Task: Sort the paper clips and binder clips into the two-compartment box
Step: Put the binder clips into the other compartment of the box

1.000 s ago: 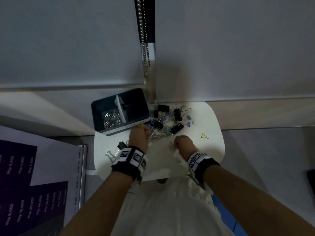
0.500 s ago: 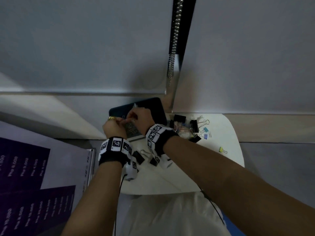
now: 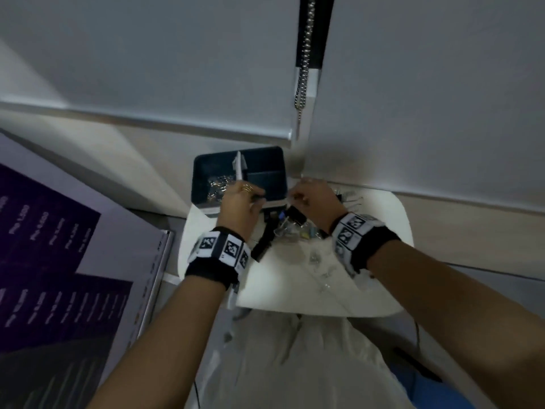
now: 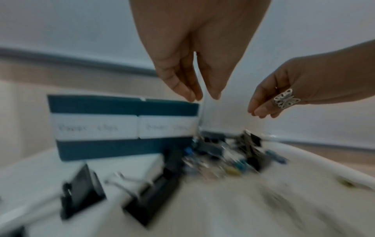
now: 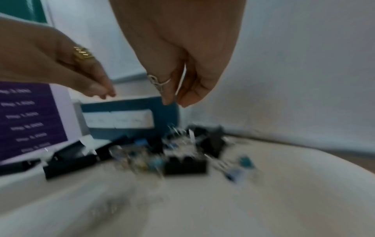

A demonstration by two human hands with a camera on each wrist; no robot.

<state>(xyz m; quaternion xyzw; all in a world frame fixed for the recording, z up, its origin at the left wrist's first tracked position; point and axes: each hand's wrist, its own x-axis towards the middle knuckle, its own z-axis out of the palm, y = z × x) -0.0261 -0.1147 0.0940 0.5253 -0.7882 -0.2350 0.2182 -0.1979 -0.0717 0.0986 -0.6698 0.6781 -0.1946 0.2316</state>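
Note:
A dark teal two-compartment box (image 3: 283, 172) stands at the white table's (image 3: 339, 290) far left corner, with a white divider and white labels on its front (image 4: 121, 126). Silver paper clips (image 3: 216, 185) lie in its left compartment. A mixed pile of clips (image 3: 290, 227) lies right of the box. My left hand (image 3: 240, 202) hovers at the box's front edge, fingers hanging straight (image 4: 205, 97), holding nothing I can see. My right hand (image 3: 309, 199) hangs over the pile with loose fingers (image 5: 175, 102), also empty as far as I can see.
Large black binder clips (image 3: 265, 240) lie in front of the box, and loose paper clips (image 3: 318, 261) lie nearer me. A purple printed board (image 3: 59, 261) leans at the left. A blind chain (image 3: 303, 69) hangs by the wall behind the table.
One second ago both hands were at the pile; half a second ago both were over the box. Now the right hand is back over the pile and the left has drawn back to the box's front.

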